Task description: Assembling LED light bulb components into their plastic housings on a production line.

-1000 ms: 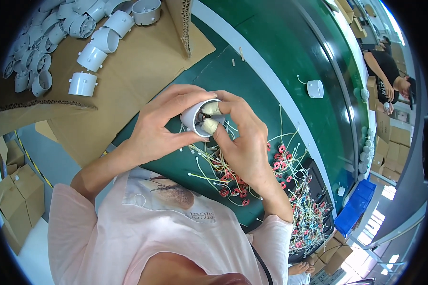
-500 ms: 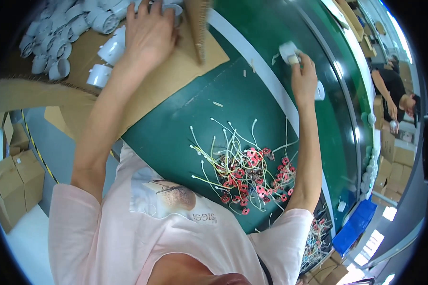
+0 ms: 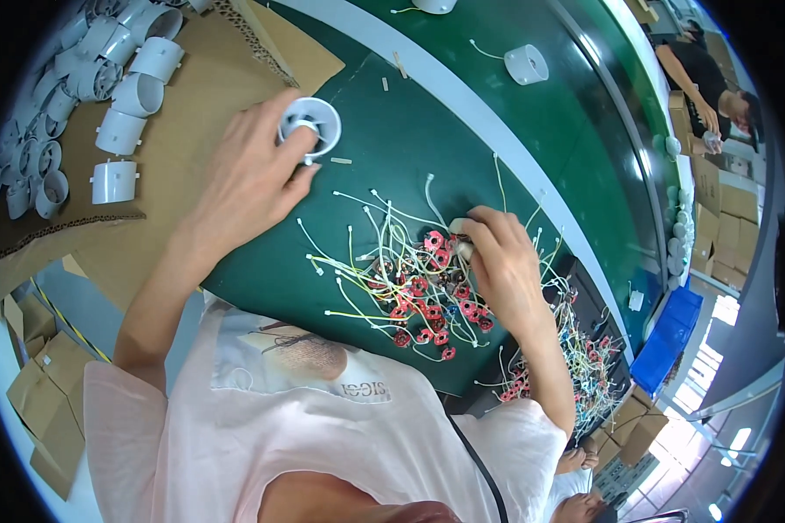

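Gripping spoked white plastic housing (image 3: 317, 116) in left hand (image 3: 257, 161), over green tabletop (image 3: 366, 122). Prob light, pretty stiff, best held round outer wall. Touching red wired coils (image 3: 433, 241) with right hand (image 3: 503, 266), can't tell if pinching any.

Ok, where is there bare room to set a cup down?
On the table, between the wire pile and pale strip, beside small scraps; on the belt, between pale strip and rail, below the cup there. Crowded: the wire pile by the right hand, and the cardboard's upper left, full of cups.
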Available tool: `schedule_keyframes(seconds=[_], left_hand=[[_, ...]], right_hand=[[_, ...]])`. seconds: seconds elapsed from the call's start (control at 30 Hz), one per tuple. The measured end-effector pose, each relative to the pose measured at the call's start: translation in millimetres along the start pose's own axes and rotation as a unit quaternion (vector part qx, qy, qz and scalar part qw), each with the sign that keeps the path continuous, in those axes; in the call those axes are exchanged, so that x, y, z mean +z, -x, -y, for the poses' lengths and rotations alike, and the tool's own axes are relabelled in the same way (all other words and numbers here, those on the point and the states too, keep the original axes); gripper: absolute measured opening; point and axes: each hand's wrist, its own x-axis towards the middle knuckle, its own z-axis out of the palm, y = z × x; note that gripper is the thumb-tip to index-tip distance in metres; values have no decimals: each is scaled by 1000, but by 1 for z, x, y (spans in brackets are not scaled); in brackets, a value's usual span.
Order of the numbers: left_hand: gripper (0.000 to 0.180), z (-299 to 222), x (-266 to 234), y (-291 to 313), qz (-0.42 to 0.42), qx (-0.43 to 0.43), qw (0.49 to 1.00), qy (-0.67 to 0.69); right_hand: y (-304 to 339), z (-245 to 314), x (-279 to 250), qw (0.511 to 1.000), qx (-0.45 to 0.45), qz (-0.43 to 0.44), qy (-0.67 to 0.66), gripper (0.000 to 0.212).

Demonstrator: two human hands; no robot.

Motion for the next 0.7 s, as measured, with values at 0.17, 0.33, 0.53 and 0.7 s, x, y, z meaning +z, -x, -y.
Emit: schedule_keyframes(seconds=[0.17, 0.33, 0.53, 0.7], left_hand=[[37, -9, -8, 14, -27, -2, 997, 73], [52, -22, -26, 25, -3, -123, 916, 381], [70, -6, -60, 23, 202, -201, 537, 794], [69, -3, -69, 35, 169, -231, 536, 794]], right_hand=[[11, 9, -1, 992, 84, 28, -88, 24], [20, 44, -34, 964, 149, -79, -207, 24], [-1, 86, -67, 847, 79, -130, -509, 27], [-28, 113, -61, 898, 21, -155, -411, 28]])
